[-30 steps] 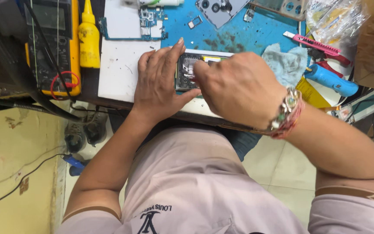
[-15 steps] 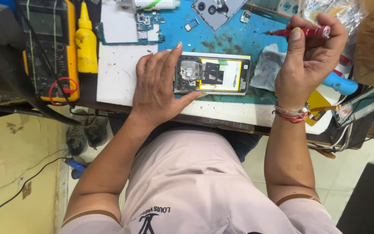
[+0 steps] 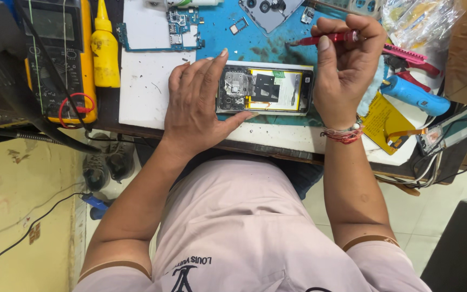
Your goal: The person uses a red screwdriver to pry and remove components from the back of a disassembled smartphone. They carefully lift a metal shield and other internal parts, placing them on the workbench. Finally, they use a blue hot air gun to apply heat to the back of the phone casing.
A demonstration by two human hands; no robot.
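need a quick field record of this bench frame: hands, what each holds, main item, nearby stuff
left hand: flat on the white mat, fingers steadying the opened phone
right hand: raised above the phone, grip shut on a red screwdriver
opened phone: back off, lying flat, insides showing
left of mat: yellow multimeter, yellow bottle
right side: blue tool, plastic bag

bare white mat (image 3: 144, 97) left, yellow bottle (image 3: 105, 51) beyond, tools (image 3: 414, 81) crowding right

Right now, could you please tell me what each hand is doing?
Left hand: open, flat, steadying the opened black smartphone.
Right hand: closed on a slim red screwdriver.
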